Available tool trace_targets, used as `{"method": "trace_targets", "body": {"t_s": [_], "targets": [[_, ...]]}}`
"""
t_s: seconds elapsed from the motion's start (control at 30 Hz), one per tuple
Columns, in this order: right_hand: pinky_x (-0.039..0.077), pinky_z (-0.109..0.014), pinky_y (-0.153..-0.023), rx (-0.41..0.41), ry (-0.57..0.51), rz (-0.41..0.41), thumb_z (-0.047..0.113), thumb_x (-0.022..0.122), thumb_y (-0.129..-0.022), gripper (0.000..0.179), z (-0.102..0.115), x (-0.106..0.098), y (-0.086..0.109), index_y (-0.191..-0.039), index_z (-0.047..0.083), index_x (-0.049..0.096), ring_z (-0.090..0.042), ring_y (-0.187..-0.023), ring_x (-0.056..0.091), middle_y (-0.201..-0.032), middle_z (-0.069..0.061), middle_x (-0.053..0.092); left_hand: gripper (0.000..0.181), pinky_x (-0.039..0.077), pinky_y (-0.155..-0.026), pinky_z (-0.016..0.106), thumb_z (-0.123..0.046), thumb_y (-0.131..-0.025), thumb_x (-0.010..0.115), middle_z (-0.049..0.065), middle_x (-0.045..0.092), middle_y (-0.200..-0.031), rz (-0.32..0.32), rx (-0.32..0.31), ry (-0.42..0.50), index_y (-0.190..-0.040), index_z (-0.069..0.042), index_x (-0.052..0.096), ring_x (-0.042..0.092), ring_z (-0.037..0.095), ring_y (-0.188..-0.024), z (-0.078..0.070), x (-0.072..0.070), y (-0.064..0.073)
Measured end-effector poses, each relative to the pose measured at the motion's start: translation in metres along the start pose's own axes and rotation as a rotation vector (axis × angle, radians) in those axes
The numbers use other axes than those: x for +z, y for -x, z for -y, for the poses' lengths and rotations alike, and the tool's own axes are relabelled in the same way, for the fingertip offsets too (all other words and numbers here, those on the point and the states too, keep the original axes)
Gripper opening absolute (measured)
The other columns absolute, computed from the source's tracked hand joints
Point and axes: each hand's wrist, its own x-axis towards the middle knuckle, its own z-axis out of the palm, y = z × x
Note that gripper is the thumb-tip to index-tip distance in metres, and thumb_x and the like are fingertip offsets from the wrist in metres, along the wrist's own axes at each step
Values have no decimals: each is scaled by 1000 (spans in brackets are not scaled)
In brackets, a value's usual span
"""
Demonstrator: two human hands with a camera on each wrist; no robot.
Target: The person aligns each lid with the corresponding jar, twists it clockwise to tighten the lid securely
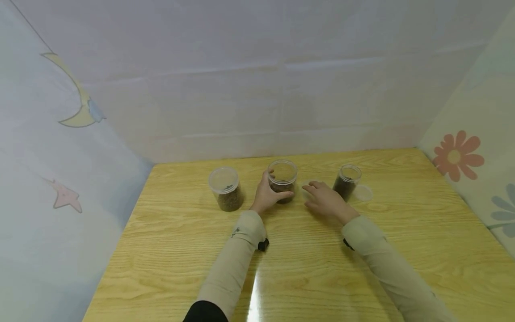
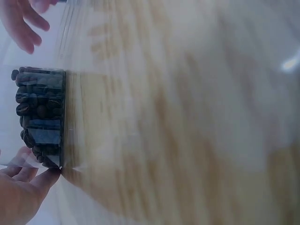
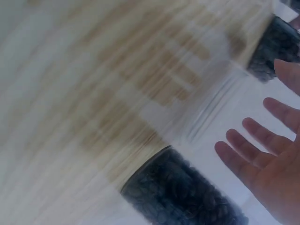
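Note:
My left hand (image 1: pixel 267 195) grips a clear jar (image 1: pixel 283 170) partly filled with dark coffee beans, thumb and fingers spread around its side. In the left wrist view, the thumb lies against the low part of the jar, near the beans (image 2: pixel 42 108). To the right, my right hand (image 1: pixel 327 201) is held low over the table, fingers extended and apart, with nothing between them. A clear lid (image 1: pixel 309 184) lies by its fingertips, partly hidden by the hand; the right wrist view shows this lid (image 3: pixel 211 110) between two bean-filled jars.
A wide clear jar (image 1: pixel 226 190) with beans stands left of my left hand. Beyond my right hand stands a narrower jar (image 1: pixel 347 182) of beans, with another clear lid (image 1: pixel 364 192) lying beside it. The wooden table (image 1: pixel 169 250) meets a pale cloth wall at its back edge.

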Motion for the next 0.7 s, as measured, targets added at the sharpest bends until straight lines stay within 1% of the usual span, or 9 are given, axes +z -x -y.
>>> {"method": "trace_targets", "body": {"t_s": [0.17, 0.4, 0.47, 0.63, 0.7], "targets": [[36, -57, -91, 0, 65, 41, 12, 63, -79, 58, -5, 2, -10, -132, 0, 43, -47, -119, 36, -134, -27, 37, 103, 40, -93, 44, -39, -64, 81, 20, 36, -136, 3, -3, -1, -142, -10, 20, 43, 29, -118, 0, 0, 1], [31, -60, -94, 11, 90, 114, 3, 63, -72, 68, -9, 7, -23, -136, 3, 40, -46, -126, 27, -139, -26, 31, 103, 40, -93, 44, -37, -64, 81, 20, 35, -136, 7, -3, -1, -142, -9, 19, 43, 29, -117, 1, 0, 1], [29, -61, -95, 21, 106, 135, 2, 64, -71, 71, -9, 8, -26, -137, 3, 37, -47, -127, 24, -141, -25, 29, 103, 40, -93, 44, -37, -65, 81, 20, 35, -137, 7, -4, -2, -142, -9, 19, 44, 29, -117, 1, 0, 1], [26, -64, -95, 65, 128, 181, 5, 70, -70, 79, -5, 4, -31, -140, 3, 33, -48, -128, 19, -142, -26, 26, 100, 40, -93, 43, -35, -65, 81, 19, 35, -137, 8, -2, -5, -141, -12, 20, 43, 28, -118, 0, -1, 1], [27, -64, -94, 74, 135, 188, 6, 71, -68, 81, -4, 3, -33, -139, 2, 33, -48, -127, 21, -140, -26, 27, 100, 40, -93, 43, -35, -65, 81, 19, 35, -137, 9, -2, -2, -141, -13, 21, 43, 28, -118, 1, -1, 1]]}}
